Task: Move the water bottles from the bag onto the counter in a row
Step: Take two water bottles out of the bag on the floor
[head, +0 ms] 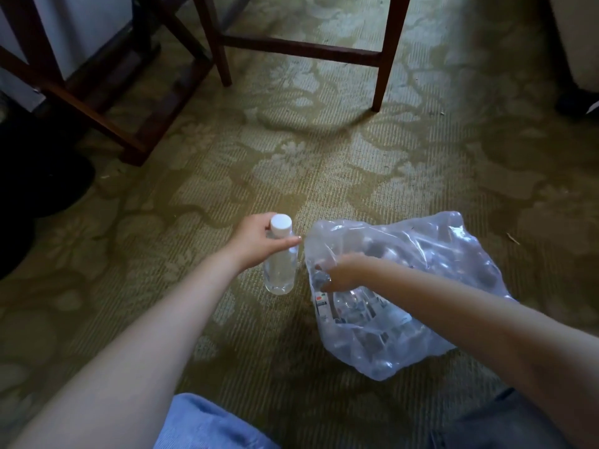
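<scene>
Left hand (pixel 256 243) is wrapped round the neck of a bottle (pixel 280 267), white cap up, base on or just off the carpet (pixel 324 176) beside the bag (pixel 421 286). Right hand (pixel 340 273) is in the bag mouth, fingers curled; can't tell what they hold. Bottle looks full, so heavyish, smooth, rigid enough; grip mid-body or neck. More bottles inside w/ labels, text unreadable. No counter in view.

Bottle (pixel 280 264) in my left hand (pixel 259 243): clear glossy plastic, matt white cap. Bag (pixel 421 286): thin crinkled shiny film. Carpet (pixel 324 163): ribbed woven pile. Chair legs (pixel 385 53): dark polished wood.
</scene>
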Action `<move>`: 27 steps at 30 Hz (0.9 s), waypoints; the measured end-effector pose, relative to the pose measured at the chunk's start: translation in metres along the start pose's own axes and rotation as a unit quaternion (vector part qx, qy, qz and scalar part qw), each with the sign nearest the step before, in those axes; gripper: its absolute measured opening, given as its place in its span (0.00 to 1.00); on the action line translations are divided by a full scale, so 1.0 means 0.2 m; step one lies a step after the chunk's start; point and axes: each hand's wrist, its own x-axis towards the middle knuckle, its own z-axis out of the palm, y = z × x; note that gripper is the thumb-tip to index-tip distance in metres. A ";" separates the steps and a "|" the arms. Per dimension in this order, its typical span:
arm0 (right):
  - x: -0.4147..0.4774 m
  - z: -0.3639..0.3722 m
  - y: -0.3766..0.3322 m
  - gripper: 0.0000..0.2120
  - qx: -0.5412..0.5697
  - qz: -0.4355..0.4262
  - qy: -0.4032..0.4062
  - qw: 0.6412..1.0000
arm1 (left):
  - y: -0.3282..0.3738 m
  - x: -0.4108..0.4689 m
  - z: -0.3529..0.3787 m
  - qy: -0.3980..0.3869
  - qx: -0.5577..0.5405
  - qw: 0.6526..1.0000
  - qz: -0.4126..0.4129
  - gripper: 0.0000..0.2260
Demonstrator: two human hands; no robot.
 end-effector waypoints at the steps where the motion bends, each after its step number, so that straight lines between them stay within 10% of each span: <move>1: 0.03 0.01 0.00 0.24 -0.018 -0.003 -0.009 1.000 | -0.02 0.00 0.00 -0.003 0.046 0.999 0.001 0.13; 13: -0.12 0.01 0.11 0.23 0.042 -0.039 -0.042 0.997 | -0.12 -0.03 -0.03 -0.064 0.316 0.947 0.015 0.14; 18: -0.30 0.01 0.08 0.18 0.066 -0.087 0.071 0.991 | -0.09 -0.03 0.02 -0.133 0.375 0.917 0.024 0.10; 27: -0.63 -0.24 -0.06 0.18 0.192 -0.017 0.324 0.926 | 0.11 -0.28 -0.05 -0.013 0.235 0.970 -0.065 0.12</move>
